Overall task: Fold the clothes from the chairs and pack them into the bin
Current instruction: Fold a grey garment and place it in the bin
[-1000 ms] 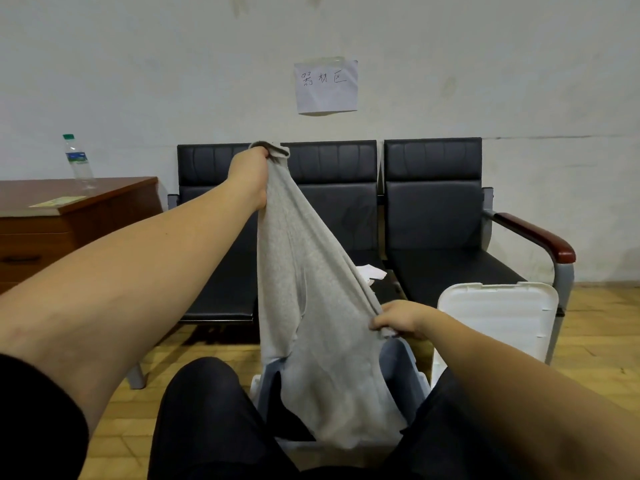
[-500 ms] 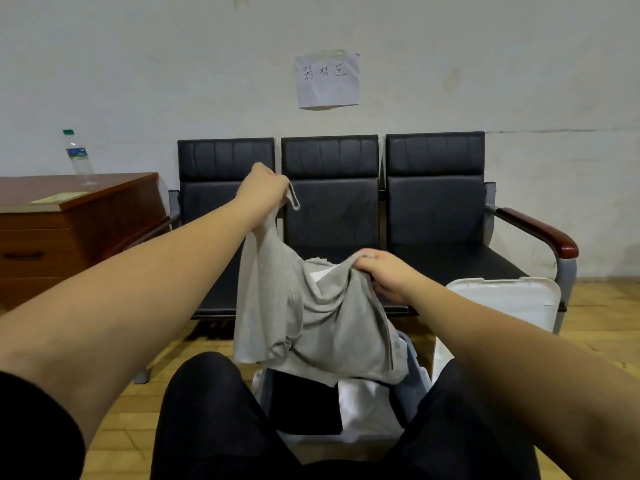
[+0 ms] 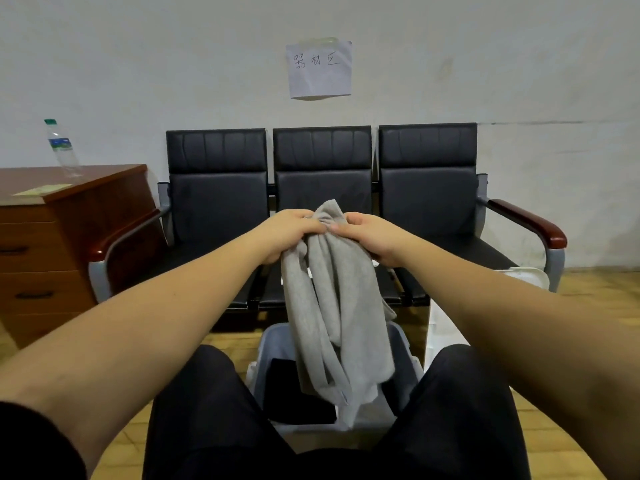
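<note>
Your left hand (image 3: 289, 233) and your right hand (image 3: 372, 237) meet side by side in front of you, both with the fingers curled tight round the top of the grey garment (image 3: 332, 306). You hold the two gathered ends together at one point, so the cloth hangs doubled below your fists. This looks like the way to bring one half over the other without a surface to lay it on. A small bunch of fabric stands up above the knuckles, between the two hands.

From the grip, the garment falls in long loose folds, not yet flat, and its lower edge hangs into the open bin (image 3: 273, 344). The bin stands on the floor between your knees, just under your hands, so I judge that you keep the cloth over it to lower it straight in when the fold is done. Inside the bin, on the left side, lies a dark folded piece (image 3: 298, 393), so I think part of the packing is already finished.

To the right of the bin, a white lid (image 3: 526, 277) leans near the seat, out of the way while the bin is open. Behind it stand the three black chairs (image 3: 322, 188). Your hands and the garment hide part of the seats, so I cannot tell if more clothes wait there. To the left, a wooden cabinet (image 3: 69, 237) carries a water bottle (image 3: 62, 147), and a paper note (image 3: 320, 69) hangs on the wall.
</note>
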Demonstrator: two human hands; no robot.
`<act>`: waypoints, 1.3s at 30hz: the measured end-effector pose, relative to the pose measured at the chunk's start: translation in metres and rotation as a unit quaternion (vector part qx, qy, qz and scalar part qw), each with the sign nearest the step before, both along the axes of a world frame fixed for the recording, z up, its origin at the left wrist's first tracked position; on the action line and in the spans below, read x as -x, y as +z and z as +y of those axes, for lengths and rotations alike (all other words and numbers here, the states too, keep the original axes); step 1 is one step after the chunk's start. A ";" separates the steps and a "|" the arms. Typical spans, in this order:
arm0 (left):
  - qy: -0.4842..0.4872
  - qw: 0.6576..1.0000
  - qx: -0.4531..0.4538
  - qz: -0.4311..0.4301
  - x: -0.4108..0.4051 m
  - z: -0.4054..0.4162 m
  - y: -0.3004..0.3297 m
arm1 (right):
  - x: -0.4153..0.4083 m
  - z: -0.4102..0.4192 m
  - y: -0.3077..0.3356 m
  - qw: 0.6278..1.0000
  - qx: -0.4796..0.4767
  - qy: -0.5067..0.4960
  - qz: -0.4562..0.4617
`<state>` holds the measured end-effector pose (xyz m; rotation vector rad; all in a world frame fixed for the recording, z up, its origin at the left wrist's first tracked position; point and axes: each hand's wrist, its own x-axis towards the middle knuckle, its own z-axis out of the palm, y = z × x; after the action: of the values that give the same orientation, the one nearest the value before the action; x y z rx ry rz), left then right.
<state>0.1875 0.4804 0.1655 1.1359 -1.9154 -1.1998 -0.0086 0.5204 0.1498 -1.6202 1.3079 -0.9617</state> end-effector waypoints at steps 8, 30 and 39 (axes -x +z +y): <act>0.079 0.990 -0.055 0.100 -0.023 -0.007 0.013 | 0.029 0.011 -0.043 0.996 -0.053 0.008 0.071; 0.197 0.980 0.010 -0.010 -0.057 -0.026 0.006 | 0.050 0.021 -0.014 0.998 -0.040 -0.030 0.021; 0.185 0.980 0.017 -0.074 -0.027 -0.009 -0.040 | 0.002 0.010 0.023 0.988 -0.007 -0.001 -0.152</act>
<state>0.2143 0.4716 0.1258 1.5190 -1.7205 -0.8966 -0.0109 0.5306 0.1730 -1.3957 1.1030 -1.1468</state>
